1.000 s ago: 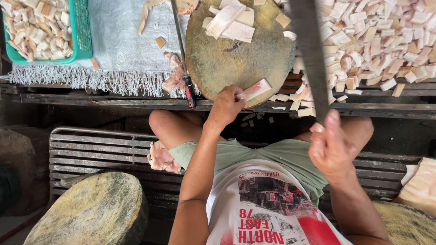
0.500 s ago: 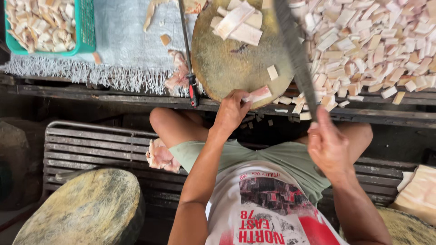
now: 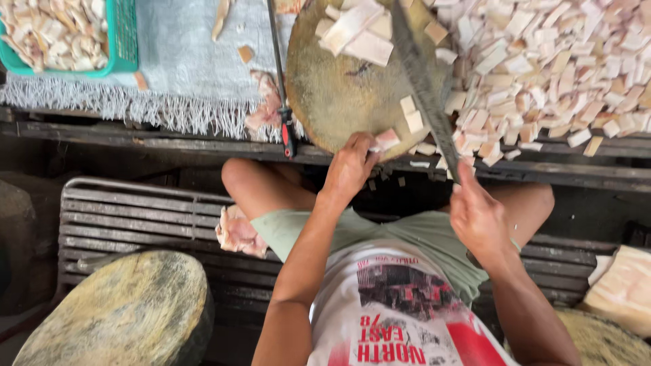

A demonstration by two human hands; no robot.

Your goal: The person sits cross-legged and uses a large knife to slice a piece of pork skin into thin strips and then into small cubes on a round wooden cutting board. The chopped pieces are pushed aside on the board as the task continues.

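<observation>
At far left a green basket (image 3: 121, 41) of pale chunks sits on a grey fringed mat (image 3: 183, 74), which lies on the counter (image 3: 169, 139). A few scraps lie on the mat, and a thin tool with a red handle (image 3: 287, 139) lies along its right edge, just beside the round chopping block (image 3: 339, 102). Below, nearer the person, a second round block (image 3: 122, 312) stands by a slatted bench (image 3: 129, 217).

The left hand (image 3: 349, 166) rests on the near rim of the chopping block, its grip closed on a pale piece (image 3: 386, 140) held against the wood. Larger slabs (image 3: 356, 34) lie at the block's far side.

The right hand (image 3: 478, 217) hangs below the counter edge, its grip clenched on the handle of a long knife (image 3: 424, 81). The blade slants up across the right side of the block, just beside two small cut cubes (image 3: 410, 114).

At right, a heap of cut cubes (image 3: 556, 61) covers the counter, touching the block's edge. At far right, low down, lies a big pale slab (image 3: 624, 288).
</observation>
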